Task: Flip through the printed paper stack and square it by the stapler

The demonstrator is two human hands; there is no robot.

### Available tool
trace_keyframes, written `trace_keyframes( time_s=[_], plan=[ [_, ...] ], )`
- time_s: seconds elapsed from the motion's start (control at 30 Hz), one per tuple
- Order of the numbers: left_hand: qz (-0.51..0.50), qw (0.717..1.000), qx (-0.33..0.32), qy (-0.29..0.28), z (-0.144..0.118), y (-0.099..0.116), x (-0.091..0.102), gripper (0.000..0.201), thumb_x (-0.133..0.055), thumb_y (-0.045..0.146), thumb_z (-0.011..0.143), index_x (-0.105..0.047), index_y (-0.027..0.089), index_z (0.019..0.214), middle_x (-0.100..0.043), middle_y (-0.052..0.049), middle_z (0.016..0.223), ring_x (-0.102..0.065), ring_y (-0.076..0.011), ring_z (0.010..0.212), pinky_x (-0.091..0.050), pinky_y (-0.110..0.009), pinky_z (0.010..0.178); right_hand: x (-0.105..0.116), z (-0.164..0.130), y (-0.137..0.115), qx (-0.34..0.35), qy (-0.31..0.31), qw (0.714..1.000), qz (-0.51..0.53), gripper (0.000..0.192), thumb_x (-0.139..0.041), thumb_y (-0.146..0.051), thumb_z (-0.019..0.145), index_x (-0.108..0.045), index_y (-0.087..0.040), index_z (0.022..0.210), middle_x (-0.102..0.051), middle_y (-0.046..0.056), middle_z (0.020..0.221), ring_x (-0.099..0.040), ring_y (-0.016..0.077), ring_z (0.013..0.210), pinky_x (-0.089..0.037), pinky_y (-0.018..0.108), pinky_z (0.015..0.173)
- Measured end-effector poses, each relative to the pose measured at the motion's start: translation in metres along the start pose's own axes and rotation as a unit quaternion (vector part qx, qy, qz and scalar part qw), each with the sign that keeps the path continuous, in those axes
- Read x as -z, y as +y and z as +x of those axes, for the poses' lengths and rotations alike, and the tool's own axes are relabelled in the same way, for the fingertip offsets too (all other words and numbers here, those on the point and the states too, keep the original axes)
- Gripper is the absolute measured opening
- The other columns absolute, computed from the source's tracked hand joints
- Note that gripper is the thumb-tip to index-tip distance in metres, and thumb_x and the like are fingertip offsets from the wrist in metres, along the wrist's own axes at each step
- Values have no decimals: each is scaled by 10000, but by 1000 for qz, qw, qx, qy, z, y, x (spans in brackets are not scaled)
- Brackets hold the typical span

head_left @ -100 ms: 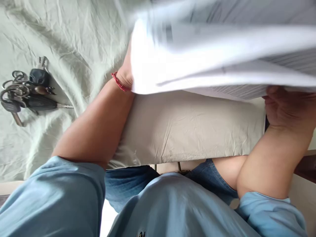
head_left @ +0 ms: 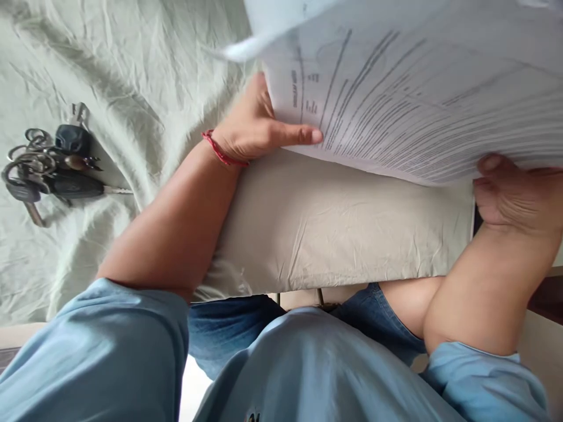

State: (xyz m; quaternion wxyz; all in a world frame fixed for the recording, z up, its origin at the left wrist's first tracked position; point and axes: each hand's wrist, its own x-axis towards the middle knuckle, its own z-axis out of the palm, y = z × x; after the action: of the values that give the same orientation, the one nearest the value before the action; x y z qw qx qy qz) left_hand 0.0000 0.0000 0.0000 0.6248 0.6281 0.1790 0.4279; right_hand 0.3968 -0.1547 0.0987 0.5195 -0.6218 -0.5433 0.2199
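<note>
Printed white paper sheets (head_left: 378,111) bow upward over the near part of the table, one sheet's blurred edge lifted at the upper left. My left hand (head_left: 259,123), with a red string bracelet (head_left: 222,151) at the wrist, grips their left edge; its thumb lies on the printed face and its other fingers are hidden behind. At the right, my right hand (head_left: 516,190) holds the lower edge with its thumb on top, its fingers mostly out of sight beneath. The far ends of the sheets run out of the picture.
A bunch of keys (head_left: 53,164) on metal rings lies on the wrinkled pale green cloth (head_left: 145,58) at the left. The cloth covers the table up to its front edge. My legs in blue denim (head_left: 233,322) are below that edge.
A white sheet that covered my left hand has swung up and away, so the hand and the printed page beneath now show. Both hands stay nearly in place.
</note>
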Motion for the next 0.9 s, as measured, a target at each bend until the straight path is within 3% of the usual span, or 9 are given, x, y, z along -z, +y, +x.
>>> trace_keyframes(
  time_s=[0.07,0.17,0.27,0.33,0.43,0.57,0.73,0.8,0.9],
  plan=[
    [48,998,5,-30,4,-1,-3,943,-1179,764,557,-818,265,1270,-850,-67,1248,-769,-417,1234,-698,-621,1117,-6,-3,-7,-4,-7,1000,9,1303,-1007,-975,283,-701,-381,1402,-675,87,1515,-661,478,1457,-581,811,1141],
    [90,994,23,-50,6,-2,-4,881,-1119,843,633,-827,265,1230,-867,-67,1192,-776,-396,1189,-695,-608,1107,-12,-10,-17,-13,-13,1000,12,1442,-991,-1001,202,-646,-416,1474,-637,86,1585,-623,491,1528,-563,826,1173],
    [90,994,27,-46,3,2,-6,803,-1037,865,766,-833,243,1230,-870,-69,1168,-791,-378,1157,-706,-576,1075,-16,-9,-22,-9,-15,999,31,1524,-1014,-964,136,-629,-425,1509,-616,106,1616,-584,518,1582,-585,855,1140],
    [90,995,30,-35,1,6,-9,807,-1045,840,769,-819,218,1230,-864,-73,1162,-792,-375,1154,-708,-574,1069,-18,-2,-23,6,-25,998,51,1561,-1021,-947,111,-629,-426,1529,-610,109,1634,-563,541,1604,-598,871,1110],
    [80,996,24,-10,0,14,-13,870,-1092,818,680,-791,207,1222,-847,-87,1171,-786,-402,1201,-692,-617,1108,-19,9,-23,10,-44,997,66,1547,-1033,-935,130,-639,-436,1540,-605,99,1654,-572,549,1593,-607,860,1089],
    [70,997,26,-30,1,21,-15,999,-1133,832,538,-775,237,1256,-821,-137,1311,-737,-484,1360,-640,-676,1204,-11,9,-22,-23,-57,997,38,1509,-1032,-925,96,-679,-445,1482,-593,95,1689,-565,552,1593,-597,849,1116],
    [71,997,16,-17,3,8,-11,996,-1098,885,607,-771,234,1287,-827,-119,1260,-703,-471,1437,-628,-610,1248,-10,13,-18,17,-28,999,27,1367,-1097,-852,240,-661,-454,1473,-612,95,1637,-472,531,1696,-631,851,1098],
    [79,996,-6,-27,3,1,-8,960,-1082,890,626,-806,255,1291,-839,-112,1282,-732,-451,1385,-644,-614,1220,-14,17,-19,14,-39,998,45,1445,-1114,-826,196,-635,-468,1512,-586,90,1680,-456,548,1710,-616,882,1116],
    [131,990,-17,-54,0,0,-7,766,-1007,822,802,-834,302,1337,-845,-98,1352,-787,-422,1321,-669,-627,1165,-21,18,-24,-4,-44,997,62,1536,-1094,-846,108,-643,-460,1525,-543,87,1754,-453,588,1707,-582,929,1140]
  ],
)
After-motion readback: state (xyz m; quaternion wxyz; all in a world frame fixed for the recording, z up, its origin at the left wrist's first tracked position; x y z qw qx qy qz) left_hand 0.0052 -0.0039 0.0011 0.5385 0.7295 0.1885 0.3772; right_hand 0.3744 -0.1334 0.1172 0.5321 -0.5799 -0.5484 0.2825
